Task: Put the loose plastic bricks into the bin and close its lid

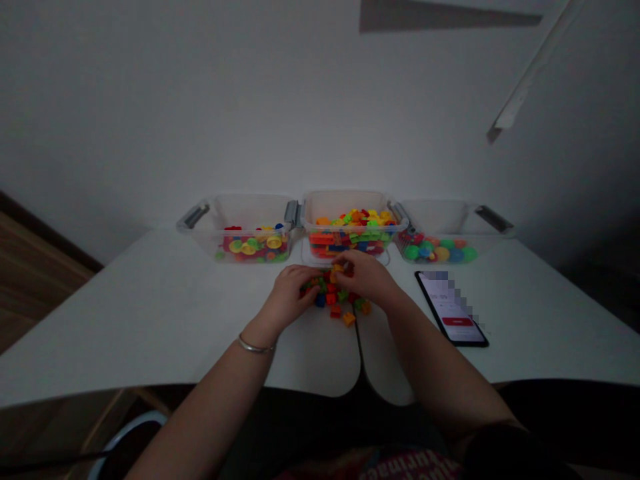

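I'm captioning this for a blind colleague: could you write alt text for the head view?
A person's left hand and right hand are at a small pile of colourful toy bricks on a white table. Behind stand three clear bins holding, left to right, mixed plastic pieces, more bricks and coloured balls; a lit smartphone lies to the right.

Small blocks [331, 298], partly hidden by the left hand [294, 291] and right hand [371, 275]; whether either hand's fingertips grip one is unclear. Phone [445, 313]: partly masked by coarse squares, too small to read. Shirt lettering [410, 465], wooden furniture [40, 267] and pale strip [540, 67]: cut off at the lower, left and upper edges respectively.
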A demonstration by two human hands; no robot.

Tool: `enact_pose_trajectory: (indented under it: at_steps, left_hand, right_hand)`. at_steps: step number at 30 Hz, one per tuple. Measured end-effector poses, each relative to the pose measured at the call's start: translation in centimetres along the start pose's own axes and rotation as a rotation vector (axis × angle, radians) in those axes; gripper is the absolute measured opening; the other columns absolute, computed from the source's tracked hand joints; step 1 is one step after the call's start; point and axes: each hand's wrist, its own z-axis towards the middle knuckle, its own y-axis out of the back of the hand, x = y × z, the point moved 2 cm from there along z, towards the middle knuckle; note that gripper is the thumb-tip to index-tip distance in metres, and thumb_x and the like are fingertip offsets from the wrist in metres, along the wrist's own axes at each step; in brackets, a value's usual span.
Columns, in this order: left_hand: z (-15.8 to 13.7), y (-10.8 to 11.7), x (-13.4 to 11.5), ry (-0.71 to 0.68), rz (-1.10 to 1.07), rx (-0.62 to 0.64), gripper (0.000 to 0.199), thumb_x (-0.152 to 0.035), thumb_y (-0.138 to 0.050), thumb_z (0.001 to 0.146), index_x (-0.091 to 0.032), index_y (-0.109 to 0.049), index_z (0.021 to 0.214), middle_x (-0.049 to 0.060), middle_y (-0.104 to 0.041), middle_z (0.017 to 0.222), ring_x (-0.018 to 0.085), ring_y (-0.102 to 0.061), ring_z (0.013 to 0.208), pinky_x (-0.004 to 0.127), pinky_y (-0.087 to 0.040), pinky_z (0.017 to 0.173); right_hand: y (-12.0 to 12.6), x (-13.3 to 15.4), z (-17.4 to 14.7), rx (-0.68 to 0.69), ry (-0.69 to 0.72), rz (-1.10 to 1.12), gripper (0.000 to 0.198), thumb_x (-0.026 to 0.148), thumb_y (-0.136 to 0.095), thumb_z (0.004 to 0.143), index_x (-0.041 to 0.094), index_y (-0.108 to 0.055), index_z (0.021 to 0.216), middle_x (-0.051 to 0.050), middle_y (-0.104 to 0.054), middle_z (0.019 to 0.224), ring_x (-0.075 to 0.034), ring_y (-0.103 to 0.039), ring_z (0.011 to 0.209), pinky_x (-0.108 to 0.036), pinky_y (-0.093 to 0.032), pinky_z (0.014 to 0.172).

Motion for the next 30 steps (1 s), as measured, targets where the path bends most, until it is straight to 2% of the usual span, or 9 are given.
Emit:
enact_pose_trajectory:
  at_steps: [7, 9, 12, 16, 18, 22, 30]
  left_hand:
    - [-0.1, -0.3, 0.3, -0.022, 0.004, 0.004, 0.021, -0.02, -0.064, 0.083, -0.024, -0.073, 0.101, 0.007, -0.075, 0.112, 0.026, -0.066, 0.109, 0.05, -0.048, 0.102]
    - [-0.1, -0.4, 0.4, -0.034, 0.0, 0.005, 0.021, -0.021, -0.064, 0.083, -0.024, -0.073, 0.101, 0.007, -0.075, 0.111, 0.026, -0.066, 0.109, 0.051, -0.049, 0.101]
    - [-0.1, -0.4, 0.6, -0.038, 0.011, 0.001, 0.022, -0.02, -0.066, 0.082, -0.024, -0.072, 0.102, 0.007, -0.074, 0.11, 0.027, -0.066, 0.108, 0.051, -0.049, 0.1]
    - [-0.2, -0.4, 0.7, -0.02, 0.032, 0.003, 0.021, -0.019, -0.066, 0.08, -0.024, -0.072, 0.1, 0.007, -0.074, 0.108, 0.027, -0.065, 0.107, 0.05, -0.049, 0.1]
    - [-0.2, -0.4, 0.6, -0.015, 0.035, 0.001, 0.02, -0.019, -0.067, 0.08, -0.023, -0.071, 0.099, 0.007, -0.074, 0.108, 0.027, -0.065, 0.106, 0.05, -0.049, 0.099]
    - [-0.3, -0.3, 0.6, -0.01, 0.035, 0.011, 0.018, -0.021, -0.067, 0.081, -0.023, -0.071, 0.098, 0.007, -0.074, 0.107, 0.027, -0.065, 0.106, 0.05, -0.048, 0.099]
    - [-0.4, -0.4, 0.7, -0.038, 0.048, 0.002, 0.018, -0.019, -0.066, 0.082, -0.021, -0.071, 0.099, 0.008, -0.074, 0.106, 0.027, -0.065, 0.104, 0.048, -0.049, 0.098]
  right_hand:
    - [-0.2, -0.8, 0.5, -0.104, 0.027, 0.239, 0.019, 0.022, -0.06, 0.077, 0.019, -0.064, 0.096, -0.001, -0.068, 0.087, -0.013, -0.059, 0.068, -0.027, -0.048, 0.066]
    - [-0.2, -1.1, 0.6, -0.189, 0.039, 0.309, 0.017, 0.026, -0.058, 0.078, 0.02, -0.061, 0.094, 0.0, -0.064, 0.081, -0.012, -0.057, 0.065, -0.026, -0.047, 0.062]
    - [0.1, -1.6, 0.7, -0.403, 0.049, 0.377, 0.02, 0.033, -0.056, 0.081, 0.022, -0.057, 0.097, 0.001, -0.059, 0.078, -0.013, -0.054, 0.064, -0.026, -0.046, 0.059]
    - [1.2, -2.6, 0.5, -0.725, 0.05, 0.285, 0.022, 0.037, -0.053, 0.087, 0.022, -0.058, 0.102, -0.003, -0.062, 0.087, -0.014, -0.055, 0.068, -0.029, -0.049, 0.062]
    - [1.8, -3.3, 0.5, -0.822, 0.074, 0.182, 0.022, 0.038, -0.053, 0.089, 0.022, -0.061, 0.102, -0.006, -0.066, 0.095, -0.017, -0.06, 0.077, -0.032, -0.051, 0.07]
    - [2.8, -4.9, 0.5, -0.914, 0.028, 0.056, 0.025, 0.038, -0.052, 0.092, 0.022, -0.064, 0.106, -0.009, -0.07, 0.106, -0.022, -0.064, 0.094, -0.04, -0.051, 0.087]
    - [3.8, -5.4, 1.1, -1.001, 0.04, -0.02, 0.021, 0.03, -0.052, 0.092, 0.022, -0.07, 0.102, -0.008, -0.073, 0.109, -0.024, -0.064, 0.106, -0.043, -0.045, 0.099]
